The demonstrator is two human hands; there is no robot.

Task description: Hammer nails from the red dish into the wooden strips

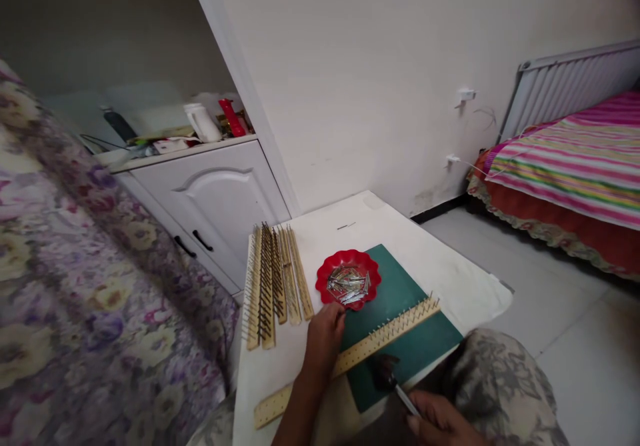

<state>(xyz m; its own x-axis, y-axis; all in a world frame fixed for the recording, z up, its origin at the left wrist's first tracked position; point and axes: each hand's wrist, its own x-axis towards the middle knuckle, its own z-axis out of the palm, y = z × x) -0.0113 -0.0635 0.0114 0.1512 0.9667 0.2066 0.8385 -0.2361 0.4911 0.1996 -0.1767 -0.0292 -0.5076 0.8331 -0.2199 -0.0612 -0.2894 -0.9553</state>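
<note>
My right hand [445, 419] is closed around the handle of a hammer [407, 399]; its dark head is blurred by motion above the green mat [393, 276]. My left hand [326, 331] is at the near rim of a red scalloped bowl [325, 273] of loose nails [350, 285]. Its fingers are drawn together, and what they hold, if anything, is hidden. Below that hand, a long wooden strip [357, 354] lies slanted across mat and table. Nails stand upright in rows on its right part; rows of small holes show along the rest. My left forearm covers part of it.
Several wooden strips [267, 286] studded with nails lie side by side at the table's left. Two thin dark pieces [342, 227] lie near the back of the white table [465, 279]. A floral curtain [150, 313], a cabinet [225, 213] and a bed [575, 159] stand around.
</note>
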